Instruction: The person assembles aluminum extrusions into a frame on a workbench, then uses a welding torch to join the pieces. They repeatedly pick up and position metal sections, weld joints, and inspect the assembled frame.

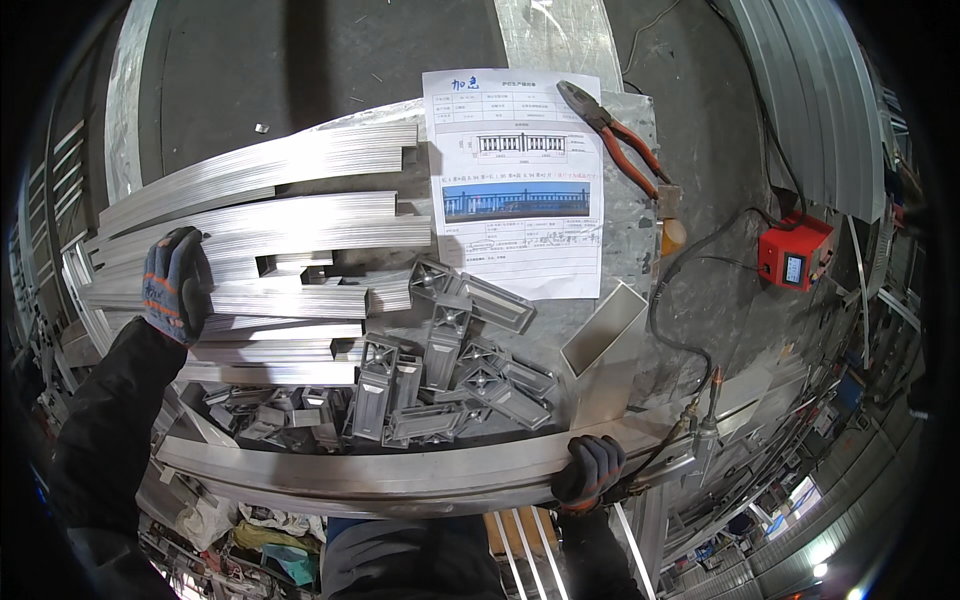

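My left hand (175,285), in a grey glove with orange lines, curls over the stacked aluminium profiles (300,225) at the left of the bench. Its fingertips are partly hidden, and which profile lies under them is hard to tell. Near the front edge, my right hand (590,472) is closed on a long aluminium rail (400,472) that runs across in front of me. Between the hands lies a heap of small grey metal brackets (440,340). Right of these, an open rectangular tube (606,330) stands tilted upward.
A printed drawing sheet (515,240) lies at the back, with orange-handled pliers (625,145) on its right edge. A red box with a small screen (797,252) sits on the far right. A dark hose (655,300) leads to a metal air tool (706,430) by the rail's right end.
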### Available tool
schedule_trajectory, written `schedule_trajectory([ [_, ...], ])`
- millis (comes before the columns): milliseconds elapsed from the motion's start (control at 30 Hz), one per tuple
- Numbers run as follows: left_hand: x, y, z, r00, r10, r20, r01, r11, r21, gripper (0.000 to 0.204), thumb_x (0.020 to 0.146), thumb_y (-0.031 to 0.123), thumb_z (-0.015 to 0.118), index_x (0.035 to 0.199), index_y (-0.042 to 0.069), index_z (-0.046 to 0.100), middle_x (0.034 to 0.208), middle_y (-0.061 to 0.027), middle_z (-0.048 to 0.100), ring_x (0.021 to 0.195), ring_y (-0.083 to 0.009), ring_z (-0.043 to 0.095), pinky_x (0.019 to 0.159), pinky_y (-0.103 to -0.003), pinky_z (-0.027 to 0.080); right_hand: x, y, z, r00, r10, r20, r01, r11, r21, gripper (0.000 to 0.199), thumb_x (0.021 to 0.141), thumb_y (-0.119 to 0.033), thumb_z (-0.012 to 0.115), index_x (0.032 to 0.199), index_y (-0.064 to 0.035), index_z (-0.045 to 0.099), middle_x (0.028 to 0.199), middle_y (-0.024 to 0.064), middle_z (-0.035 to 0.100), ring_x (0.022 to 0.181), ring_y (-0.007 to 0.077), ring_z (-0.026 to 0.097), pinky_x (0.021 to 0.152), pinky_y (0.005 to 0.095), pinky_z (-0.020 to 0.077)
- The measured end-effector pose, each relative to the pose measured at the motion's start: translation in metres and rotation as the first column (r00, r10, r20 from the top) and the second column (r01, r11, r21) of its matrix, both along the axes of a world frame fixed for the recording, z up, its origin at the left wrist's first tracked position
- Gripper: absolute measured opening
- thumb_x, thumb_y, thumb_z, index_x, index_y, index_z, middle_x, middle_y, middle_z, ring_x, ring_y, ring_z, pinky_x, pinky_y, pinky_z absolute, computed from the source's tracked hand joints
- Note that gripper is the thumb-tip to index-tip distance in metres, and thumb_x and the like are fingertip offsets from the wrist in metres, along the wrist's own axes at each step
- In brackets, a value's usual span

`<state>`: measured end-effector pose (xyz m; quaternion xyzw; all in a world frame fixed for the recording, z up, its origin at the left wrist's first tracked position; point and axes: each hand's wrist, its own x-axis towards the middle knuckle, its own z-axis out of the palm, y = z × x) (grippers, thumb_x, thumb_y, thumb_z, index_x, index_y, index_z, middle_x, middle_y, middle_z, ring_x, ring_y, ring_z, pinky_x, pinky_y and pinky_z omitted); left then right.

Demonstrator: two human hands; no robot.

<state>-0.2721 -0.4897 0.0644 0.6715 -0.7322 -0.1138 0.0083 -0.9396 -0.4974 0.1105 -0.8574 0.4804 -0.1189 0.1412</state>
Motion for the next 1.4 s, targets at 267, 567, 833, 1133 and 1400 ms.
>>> schedule_trajectory([
  [267, -0.0055, -0.0069, 0.0013, 0.999, -0.044, -0.026, 0.041, 0.995, -0.087, 0.057, 0.106, 0.039, 0.038, 0.138, -0.005, 0.056, 0.125, -0.0262, 0.061, 0.111, -0.0449, 0.060, 0.097, -0.054, 0.048, -0.0010, 0.0007, -0.0004, 1.000, -0.005, 0.003, 0.005, 1.000, 0.008, 0.020, 0.095, -0.018, 0.054, 0.102, -0.0066, 0.068, 0.098, 0.0095, 0.072, 0.089, 0.0303, 0.069, 0.090, 0.0504, 0.0520],
  [567, -0.0034, -0.0042, -0.0005, 1.000, -0.018, -0.025, 0.017, 0.998, -0.062, 0.061, 0.107, 0.043, 0.037, 0.138, -0.006, 0.056, 0.123, -0.0265, 0.061, 0.109, -0.0444, 0.060, 0.096, -0.053, 0.048, 0.0006, -0.0002, -0.0004, 1.000, -0.003, 0.006, 0.003, 1.000, -0.001, 0.021, 0.096, -0.020, 0.053, 0.103, -0.0065, 0.068, 0.098, 0.0100, 0.072, 0.089, 0.0304, 0.070, 0.090, 0.0500, 0.0523],
  [833, -0.0013, -0.0013, -0.0048, 0.998, -0.018, -0.052, 0.012, 0.993, -0.114, 0.060, 0.106, 0.041, 0.039, 0.139, -0.005, 0.057, 0.123, -0.0263, 0.062, 0.111, -0.0450, 0.061, 0.097, -0.054, 0.048, -0.0018, 0.0018, -0.0009, 1.000, -0.018, 0.020, 0.017, 1.000, 0.015, 0.026, 0.101, -0.024, 0.051, 0.103, -0.0077, 0.070, 0.101, 0.0094, 0.073, 0.092, 0.0284, 0.070, 0.091, 0.0499, 0.0525],
  [1133, -0.0013, -0.0014, -0.0048, 0.999, -0.025, -0.037, 0.020, 0.993, -0.113, 0.061, 0.106, 0.042, 0.038, 0.138, -0.006, 0.058, 0.124, -0.0272, 0.062, 0.110, -0.0458, 0.061, 0.098, -0.054, 0.048, -0.0051, 0.0042, -0.0032, 1.000, -0.001, 0.009, 0.001, 1.000, 0.006, 0.024, 0.099, -0.022, 0.050, 0.103, -0.0070, 0.069, 0.101, 0.0097, 0.073, 0.092, 0.0294, 0.070, 0.091, 0.0499, 0.0525],
  [1400, -0.0041, -0.0027, -0.0038, 1.000, -0.012, -0.027, 0.009, 0.993, -0.118, 0.061, 0.107, 0.042, 0.037, 0.137, -0.006, 0.058, 0.121, -0.0271, 0.063, 0.109, -0.0457, 0.060, 0.097, -0.054, 0.048, -0.0036, 0.0041, -0.0035, 1.000, -0.007, 0.012, 0.007, 1.000, -0.003, 0.026, 0.101, -0.023, 0.049, 0.104, -0.0069, 0.069, 0.098, 0.0095, 0.072, 0.091, 0.0293, 0.069, 0.089, 0.0505, 0.0531],
])
